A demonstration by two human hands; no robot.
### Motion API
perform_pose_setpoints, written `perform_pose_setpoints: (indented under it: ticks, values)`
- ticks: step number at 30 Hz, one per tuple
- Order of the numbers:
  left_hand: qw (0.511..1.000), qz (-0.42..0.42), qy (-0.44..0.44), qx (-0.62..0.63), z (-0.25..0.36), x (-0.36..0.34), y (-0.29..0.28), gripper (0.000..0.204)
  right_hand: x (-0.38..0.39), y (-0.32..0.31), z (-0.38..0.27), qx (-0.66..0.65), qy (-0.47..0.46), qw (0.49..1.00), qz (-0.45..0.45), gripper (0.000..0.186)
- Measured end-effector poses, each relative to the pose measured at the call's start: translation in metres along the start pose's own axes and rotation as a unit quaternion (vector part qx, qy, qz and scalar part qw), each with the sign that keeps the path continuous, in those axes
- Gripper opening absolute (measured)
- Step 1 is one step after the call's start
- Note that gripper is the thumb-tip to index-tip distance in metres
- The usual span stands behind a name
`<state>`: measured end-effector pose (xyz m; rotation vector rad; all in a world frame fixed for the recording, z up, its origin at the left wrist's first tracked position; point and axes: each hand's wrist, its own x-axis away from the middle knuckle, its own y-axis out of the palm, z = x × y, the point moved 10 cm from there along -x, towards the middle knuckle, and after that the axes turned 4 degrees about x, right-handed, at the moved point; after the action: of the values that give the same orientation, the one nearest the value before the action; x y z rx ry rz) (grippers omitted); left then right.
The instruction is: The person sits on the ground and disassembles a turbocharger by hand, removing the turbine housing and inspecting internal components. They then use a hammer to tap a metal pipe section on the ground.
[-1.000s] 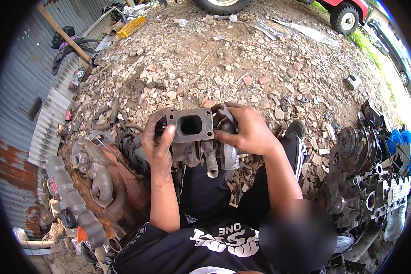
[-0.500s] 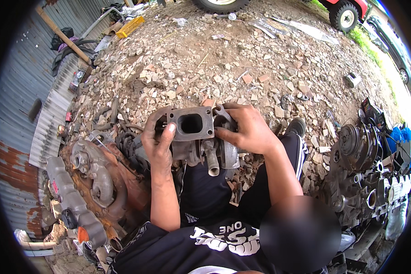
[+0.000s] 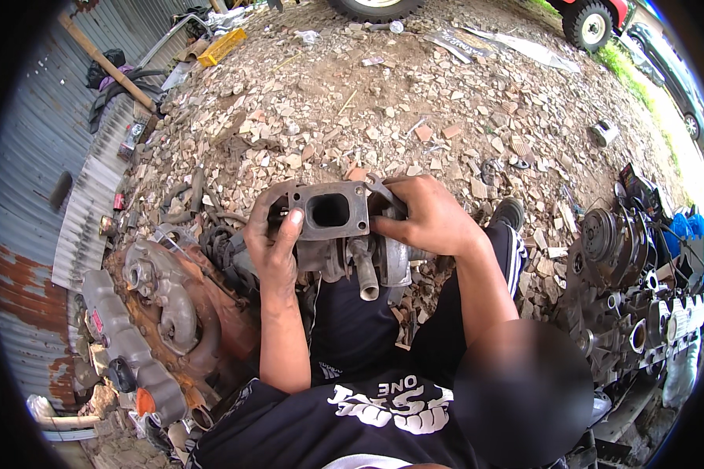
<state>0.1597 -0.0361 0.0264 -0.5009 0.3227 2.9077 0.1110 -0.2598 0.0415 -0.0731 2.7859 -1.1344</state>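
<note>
Nearest the camera, a black printed shirt (image 3: 368, 422) and dark trousers (image 3: 352, 320) fill the lower middle, with both forearms rising from them. Just above the lap, the two hands clamp a grimy grey cast-metal engine part (image 3: 344, 234) between them; it has a flat rectangular flange with a dark rounded opening facing up and a short metal pipe stub (image 3: 365, 273) pointing down toward the knees. The left hand (image 3: 272, 242) grips the flange's left edge, thumb laid over its face beside the opening. The right hand (image 3: 426, 219) wraps the part's right side, fingers curled over the top edge. The hands sit apart, on opposite sides of the part, which is held above the thighs, clear of the ground. To the person's left lies a rusty orange engine block with pale grey metal housings (image 3: 156, 313), next to a corrugated metal wall (image 3: 31, 234). On the right stands a cluster of dark engine assemblies with pulleys (image 3: 633, 289). Beyond the hands spreads rubble-strewn ground (image 3: 368, 102), with a yellow crate (image 3: 221, 47) far left and a red vehicle (image 3: 594, 16) at the far top.
</note>
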Motion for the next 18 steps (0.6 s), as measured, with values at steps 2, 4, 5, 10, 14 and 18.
perform_pose_setpoints:
  ticks: [2, 4, 5, 10, 14, 18]
  values:
    - [1.000, 0.005, -0.002, -0.009, -0.001, 0.002, -0.003, 0.048, 0.000, 0.000, 0.001, -0.040, 0.031, 0.998, 0.022, 0.034]
    - [1.000, 0.007, 0.016, 0.014, 0.006, -0.002, 0.001, 0.043, 0.000, 0.000, 0.004, -0.075, 0.045, 0.995, 0.051, 0.034]
    - [0.999, 0.006, 0.025, 0.027, 0.008, -0.003, 0.004, 0.041, 0.001, 0.000, 0.009, -0.091, 0.044, 0.993, 0.069, 0.034]
    - [0.999, 0.025, 0.032, 0.012, -0.003, -0.004, -0.012, 0.041, -0.001, -0.002, 0.014, -0.208, 0.057, 0.964, 0.155, 0.034]
    - [0.998, 0.048, 0.013, 0.032, -0.005, 0.000, -0.017, 0.041, 0.015, 0.008, 0.049, -0.425, 0.238, 0.853, 0.188, 0.041]
    - [0.991, 0.022, 0.115, -0.068, 0.000, 0.000, -0.028, 0.043, 0.022, 0.011, 0.107, -0.525, 0.277, 0.752, 0.286, 0.040]
